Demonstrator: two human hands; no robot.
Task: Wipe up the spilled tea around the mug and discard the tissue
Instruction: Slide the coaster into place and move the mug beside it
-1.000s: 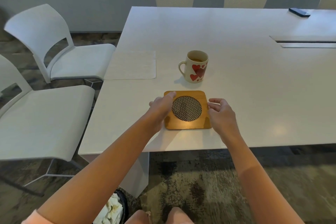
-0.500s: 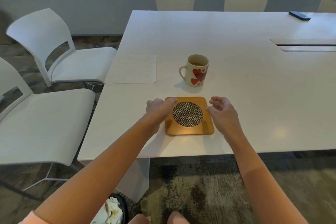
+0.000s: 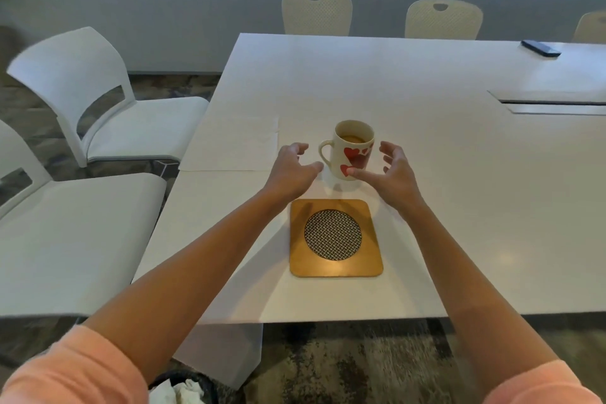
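A person's 2 bare hands flank a ceramic mug (image 3: 352, 149) on a smooth white tabletop (image 3: 426, 157), both arms reaching in from the near edge in peach-coloured sleeves (image 3: 75, 371). The left hand (image 3: 292, 167) hovers beside the mug's looped handle, fingers spread and curled, holding nothing; the right hand (image 3: 393, 170) is cupped on the other side, fingers apart, its thumb tip at or just touching the mug's lower wall. The cream-coloured, cylindrical mug is printed with red hearts, stands upright and holds brown tea. Between it and the near edge lies a square wooden coaster (image 3: 336, 238) with rounded corners and a round woven-pattern inset at its centre. A flat white paper napkin (image 3: 232, 144), rectangular and creased, rests at the left edge of the tabletop, partly overhanging. A dark, slim phone-like object (image 3: 541, 48) lies toward the far right corner. On the floor below the near edge, a dark mesh bin (image 3: 183, 389) holds crumpled white tissue. 2 white moulded chairs (image 3: 98, 102) stand off the left side.
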